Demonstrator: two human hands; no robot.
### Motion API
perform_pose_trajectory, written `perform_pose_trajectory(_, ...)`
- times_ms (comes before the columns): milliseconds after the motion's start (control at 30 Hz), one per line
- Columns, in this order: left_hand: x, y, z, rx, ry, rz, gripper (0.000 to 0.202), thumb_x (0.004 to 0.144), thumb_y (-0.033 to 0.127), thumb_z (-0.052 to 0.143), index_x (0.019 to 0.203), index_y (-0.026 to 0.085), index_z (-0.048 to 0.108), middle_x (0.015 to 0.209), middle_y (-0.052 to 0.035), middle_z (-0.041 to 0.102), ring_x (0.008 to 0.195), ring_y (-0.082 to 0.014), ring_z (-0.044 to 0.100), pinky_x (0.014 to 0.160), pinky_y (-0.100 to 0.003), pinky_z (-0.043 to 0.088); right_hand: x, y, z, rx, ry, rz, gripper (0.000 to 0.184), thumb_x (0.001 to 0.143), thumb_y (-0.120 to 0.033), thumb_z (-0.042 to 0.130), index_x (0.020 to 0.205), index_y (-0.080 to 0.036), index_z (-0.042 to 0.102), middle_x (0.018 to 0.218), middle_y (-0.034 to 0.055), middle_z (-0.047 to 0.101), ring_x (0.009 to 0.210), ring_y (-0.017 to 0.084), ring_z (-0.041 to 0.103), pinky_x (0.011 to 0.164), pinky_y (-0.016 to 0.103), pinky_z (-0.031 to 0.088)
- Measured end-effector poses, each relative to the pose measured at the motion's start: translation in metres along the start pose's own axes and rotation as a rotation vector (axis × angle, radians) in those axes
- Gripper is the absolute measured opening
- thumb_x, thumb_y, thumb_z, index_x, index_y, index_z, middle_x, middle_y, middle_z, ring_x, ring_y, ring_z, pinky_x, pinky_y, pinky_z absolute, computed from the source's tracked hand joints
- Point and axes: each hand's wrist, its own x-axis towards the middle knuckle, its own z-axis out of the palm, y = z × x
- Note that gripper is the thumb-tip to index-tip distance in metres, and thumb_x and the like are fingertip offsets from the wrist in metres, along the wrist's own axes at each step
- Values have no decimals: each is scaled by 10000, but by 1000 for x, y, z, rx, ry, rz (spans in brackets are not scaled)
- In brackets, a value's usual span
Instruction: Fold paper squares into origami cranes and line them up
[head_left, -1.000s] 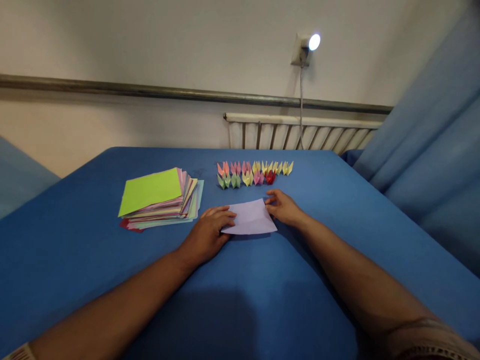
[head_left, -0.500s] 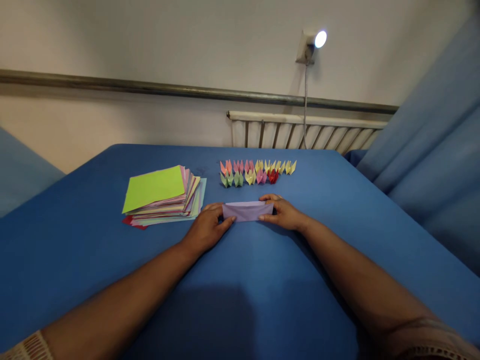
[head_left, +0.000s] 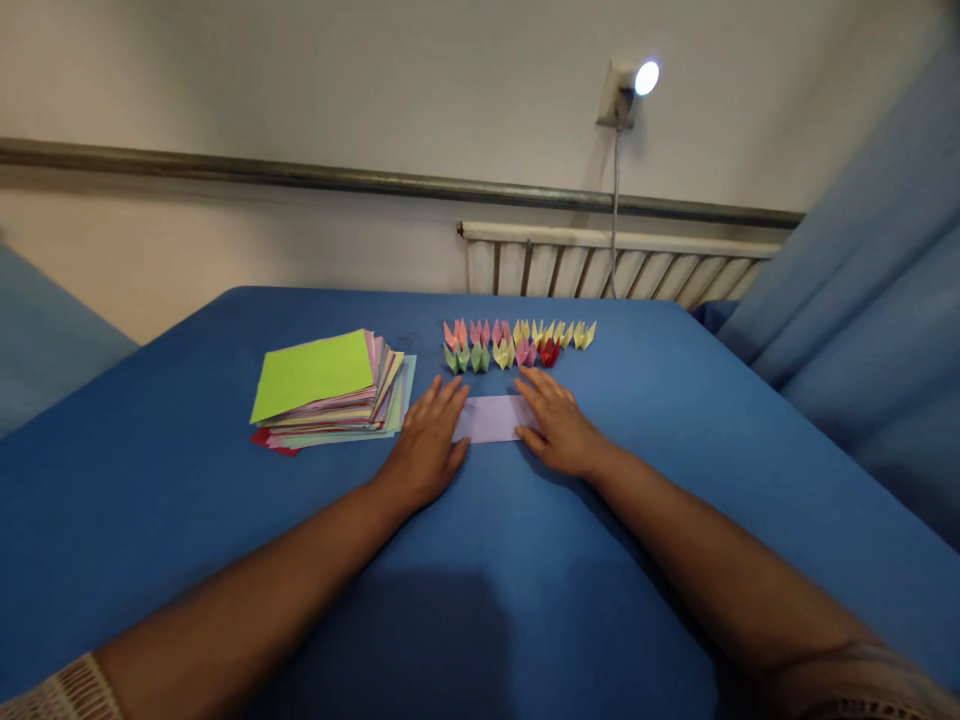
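A folded strip of light purple paper (head_left: 493, 419) lies flat on the blue table (head_left: 510, 540) in front of me. My left hand (head_left: 429, 440) rests at its left end, fingers stretched forward and partly covering that end. At the opposite end, my right hand (head_left: 556, 425) lies with its fingers spread over the paper's edge and the thumb near its front corner. Behind the strip stand several folded paper cranes (head_left: 503, 353) in two rows, in orange, pink, yellow, green and red.
Left of my hands is a thick, uneven stack of coloured paper (head_left: 319, 380) with a lime green sheet on top. Beyond the table are a radiator (head_left: 585, 262), a metal rail (head_left: 337, 178) and a lit plug-in lamp (head_left: 646, 78). A blue curtain (head_left: 862, 300) hangs at the right.
The purple paper, earlier held between fingers and thumbs with its front face raised, now lies flat. Both hands have opened, their fingers extending forward over its ends.
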Motion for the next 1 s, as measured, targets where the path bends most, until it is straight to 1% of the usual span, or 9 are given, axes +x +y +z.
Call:
perform_pose_trajectory(67,-2,6,0,29,-81,117,556,887,212,425,1433,195,316,1523,-93,313,1442,-268,139,1139,-500,208,-3,-18,3,-13,-76,-67,577,917,-324,445,1457,-192,293,1532,123,264,1427,276,171,1129,507,197)
perform_pose_trajectory(200,-8,14,0,63,-220,249,574,932,301,367,1471,158,233,1535,-109,284,1443,-252,140,1159,-471,143,-11,-38,12,-29,-169,-92,664,935,-485,400,1467,-109,271,1515,187,283,1426,293,183,1133,476,213)
perform_pose_trajectory(300,-12,13,1,102,-250,239,611,927,370,375,1470,126,235,1523,-153,293,1437,-288,153,1151,-519,89,-13,-40,15,-52,-169,-64,716,915,-539,416,1465,-101,280,1517,194,276,1423,311,190,1132,489,207)
perform_pose_trajectory(400,-14,10,2,124,-280,213,637,917,410,383,1465,113,249,1520,-174,288,1427,-306,187,1145,-520,95,-15,-42,16,-60,-142,-58,709,900,-540,448,1460,-128,303,1520,174,280,1419,310,206,1138,486,195)
perform_pose_trajectory(533,-14,10,-1,125,-323,195,643,915,446,374,1452,103,287,1526,-180,266,1423,-316,196,1143,-493,123,-20,-51,17,-71,-150,-47,626,928,-441,411,1450,-107,323,1513,176,294,1414,305,225,1135,474,204)
perform_pose_trajectory(633,-14,14,-5,97,-301,196,649,923,449,363,1460,98,265,1534,-178,244,1432,-304,167,1150,-475,120,-22,-56,18,-106,-176,29,638,924,-416,398,1441,-51,325,1511,213,269,1414,334,210,1125,501,198)
perform_pose_trajectory(767,-15,22,-9,75,-317,280,638,943,462,318,1477,128,217,1549,-147,222,1444,-269,128,1157,-452,124,-20,-58,15,-160,-229,107,678,896,-396,427,1448,-25,296,1530,217,207,1425,345,158,1127,517,167)
perform_pose_trajectory(867,-15,26,-11,98,-385,309,722,926,562,299,1477,104,209,1540,-169,236,1440,-278,142,1152,-439,139,-19,-60,13,-192,-266,123,680,912,-406,384,1460,-23,260,1543,203,178,1433,325,132,1134,500,155)
perform_pose_trajectory(1000,-17,27,-15,160,-449,255,885,859,704,272,1468,64,228,1535,-212,208,1430,-316,168,1135,-442,177,-22,-61,12,-231,-271,129,703,918,-449,363,1468,-28,241,1547,193,173,1436,315,120,1140,481,144)
